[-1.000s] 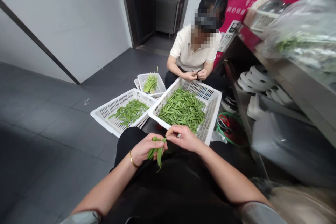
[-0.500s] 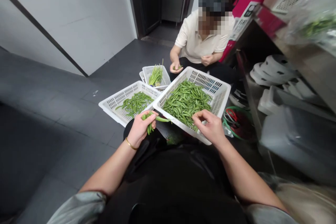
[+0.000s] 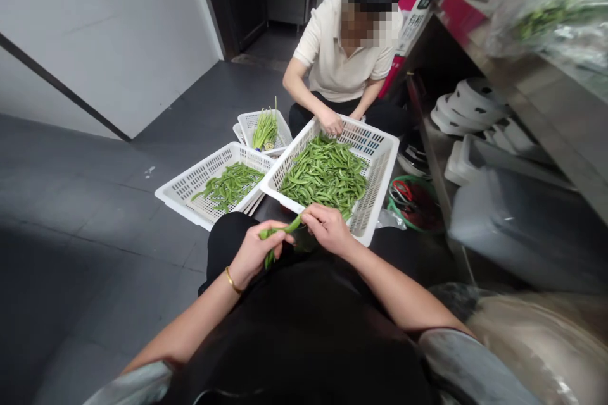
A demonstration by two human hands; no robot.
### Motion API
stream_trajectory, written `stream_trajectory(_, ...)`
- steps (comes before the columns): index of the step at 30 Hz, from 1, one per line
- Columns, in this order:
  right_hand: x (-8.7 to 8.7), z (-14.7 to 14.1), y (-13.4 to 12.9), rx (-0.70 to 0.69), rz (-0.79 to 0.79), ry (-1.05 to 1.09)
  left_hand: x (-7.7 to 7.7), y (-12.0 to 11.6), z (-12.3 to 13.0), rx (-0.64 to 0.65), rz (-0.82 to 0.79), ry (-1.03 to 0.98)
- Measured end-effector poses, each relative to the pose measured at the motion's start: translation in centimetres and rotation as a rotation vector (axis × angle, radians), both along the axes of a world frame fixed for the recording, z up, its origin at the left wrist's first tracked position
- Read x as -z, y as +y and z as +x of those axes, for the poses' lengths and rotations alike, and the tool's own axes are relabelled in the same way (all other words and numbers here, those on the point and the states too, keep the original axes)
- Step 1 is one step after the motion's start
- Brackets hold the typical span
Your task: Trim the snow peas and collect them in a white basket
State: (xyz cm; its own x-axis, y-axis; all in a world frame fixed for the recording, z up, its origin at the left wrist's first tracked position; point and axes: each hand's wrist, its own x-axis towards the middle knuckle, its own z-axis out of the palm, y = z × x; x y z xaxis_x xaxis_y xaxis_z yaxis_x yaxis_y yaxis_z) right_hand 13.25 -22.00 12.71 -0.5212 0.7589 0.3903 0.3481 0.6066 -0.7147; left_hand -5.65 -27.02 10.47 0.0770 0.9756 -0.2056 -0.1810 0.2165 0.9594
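Several green pea pods (image 3: 270,258) are bunched in my left hand (image 3: 254,248), whose fingers are closed round them. One pod (image 3: 293,224) sticks out to the right from that hand. My right hand (image 3: 329,229) pinches the far end of this pod, just in front of the near rim of a large white basket (image 3: 381,193). A heap of pea pods (image 3: 327,171) fills much of that basket. To its left, a second white basket (image 3: 183,193) holds a smaller, looser pile of pods (image 3: 230,185).
A co-worker (image 3: 339,63) sits opposite, one hand (image 3: 330,121) at the heap's far edge. Behind the left basket, a small basket (image 3: 284,131) holds long green stalks (image 3: 266,130). At right are a green-rimmed basin (image 3: 418,209), a metal shelf (image 3: 513,76) and a grey bin (image 3: 503,221).
My right hand has moved left from the large basket's edge to the pod in my left hand and pinches its end. The co-worker's hand has moved into the large basket. The view has shifted slightly.
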Motion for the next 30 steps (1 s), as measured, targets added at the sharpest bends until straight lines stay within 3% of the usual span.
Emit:
stream_trajectory(3, 0.0, 0.9, -0.1, -0.017, -0.061, -0.009, 1.2, -0.2, -0.4, 0.249, -0.191, 0.101)
stream_trajectory(5, -0.3, 1.5, -0.2, -0.116, -0.075, -0.076, 1.2, 0.2, -1.6, 0.271, -0.229, 0.234)
stream_trajectory(8, -0.6, 1.7, -0.3, -0.228, -0.085, -0.125, 0.2, 1.2, -3.0, 0.175, -0.096, 0.346)
stream_trajectory(11, -0.5, 1.0, -0.2, -0.271, -0.068, -0.131, -1.0, 1.7, -2.2, 0.317, 0.13, 0.388)
stream_trajectory(13, -0.1, 0.6, 0.0, -0.235, -0.033, -0.134, -1.3, 1.8, -1.0, 0.354, 0.19, 0.393)
stream_trajectory(15, 0.3, 0.8, 0.0, -0.155, -0.011, -0.148, -1.0, 2.0, -0.3, 0.216, 0.141, 0.315)
stream_trajectory(17, 0.7, 1.7, -0.1, -0.105, -0.025, -0.182, -0.3, 2.5, -0.8, -0.026, 0.07, 0.139)
stream_trajectory(19, 1.0, 2.7, -0.5, -0.137, -0.078, -0.246, 0.3, 3.3, -2.4, -0.246, 0.02, -0.073)
stream_trajectory(22, 1.5, 3.9, -0.4, -0.187, -0.135, -0.442, 0.9, 4.5, -5.1, -0.396, -0.069, -0.347)
stream_trajectory(25, 2.1, 4.3, 2.4, -0.027, -0.145, -0.571, 1.1, 4.8, -6.2, -0.363, -0.176, -0.504)
stream_trajectory(28, 3.3, 4.0, 8.0, 0.324, -0.161, -0.575, 1.3, 4.2, -5.3, -0.262, -0.26, -0.532)
stream_trajectory(30, 4.5, 3.6, 11.7, 0.461, -0.201, -0.632, 1.4, 3.8, -4.4, -0.184, -0.294, -0.502)
